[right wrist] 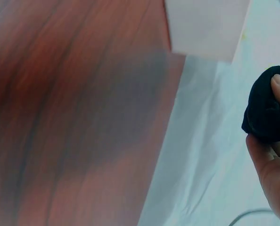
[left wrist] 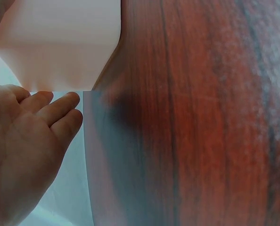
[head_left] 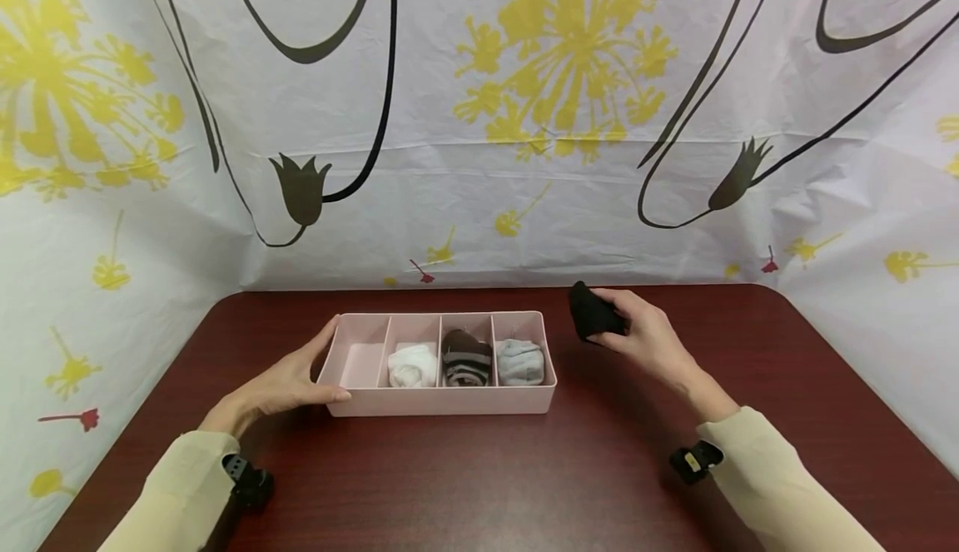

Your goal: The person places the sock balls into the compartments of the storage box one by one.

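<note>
A pink box (head_left: 442, 402) with a row of compartments stands on the table. My left hand (head_left: 288, 377) holds its left end, thumb along the front wall and fingers at the back corner; in the left wrist view the fingers (left wrist: 60, 110) lie against the box's end wall. The leftmost compartment (head_left: 363, 360) shows only its pink floor. Beside it sit rolled white socks (head_left: 412, 366), then brown striped socks (head_left: 467, 359), then grey socks (head_left: 520, 362). Right of the box, my right hand (head_left: 648, 335) pinches a rolled black sock (head_left: 592, 312) above the table.
The dark red-brown table (head_left: 479, 477) has rounded far corners. A white sheet with yellow flower prints (head_left: 419, 227) hangs behind it and along both sides. A small black wrist camera (head_left: 250, 481) sits on the left sleeve, another (head_left: 697, 460) on the right.
</note>
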The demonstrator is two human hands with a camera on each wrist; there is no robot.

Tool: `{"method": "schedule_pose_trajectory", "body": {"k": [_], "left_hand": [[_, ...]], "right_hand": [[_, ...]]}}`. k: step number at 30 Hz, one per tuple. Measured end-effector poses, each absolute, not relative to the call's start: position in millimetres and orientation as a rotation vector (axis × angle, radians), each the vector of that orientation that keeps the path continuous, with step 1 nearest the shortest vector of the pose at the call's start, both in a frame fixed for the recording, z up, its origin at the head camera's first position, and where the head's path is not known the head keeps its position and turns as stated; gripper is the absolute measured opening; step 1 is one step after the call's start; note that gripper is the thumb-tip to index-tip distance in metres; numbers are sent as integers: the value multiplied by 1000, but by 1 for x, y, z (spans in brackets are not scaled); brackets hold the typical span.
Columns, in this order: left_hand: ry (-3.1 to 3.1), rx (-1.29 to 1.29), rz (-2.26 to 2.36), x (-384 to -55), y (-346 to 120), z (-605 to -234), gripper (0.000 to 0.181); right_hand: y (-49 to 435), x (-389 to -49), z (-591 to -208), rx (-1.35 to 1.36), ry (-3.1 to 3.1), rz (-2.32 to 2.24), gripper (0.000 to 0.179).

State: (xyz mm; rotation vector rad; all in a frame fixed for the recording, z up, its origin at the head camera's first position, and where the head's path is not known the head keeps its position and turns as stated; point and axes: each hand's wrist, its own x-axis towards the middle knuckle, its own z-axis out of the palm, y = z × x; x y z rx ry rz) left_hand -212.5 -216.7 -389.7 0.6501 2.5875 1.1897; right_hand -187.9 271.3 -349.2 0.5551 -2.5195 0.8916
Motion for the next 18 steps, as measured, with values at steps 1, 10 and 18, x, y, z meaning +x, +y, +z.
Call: {"method": "schedule_pose_trajectory", "body": {"k": [1,10,18], "left_hand": [[2588,652,1191,-213,-217,-390,114],[2573,637,1195,-211,-216,-388,114],[2580,688,1210,-212,-217,-388,114]], "right_hand": [[266,-189,-348,564,-2515,906,57],[221,-193,-338,681,-2472,1036,57],[188,-195,-333,753,-2455,1086,56]]}}
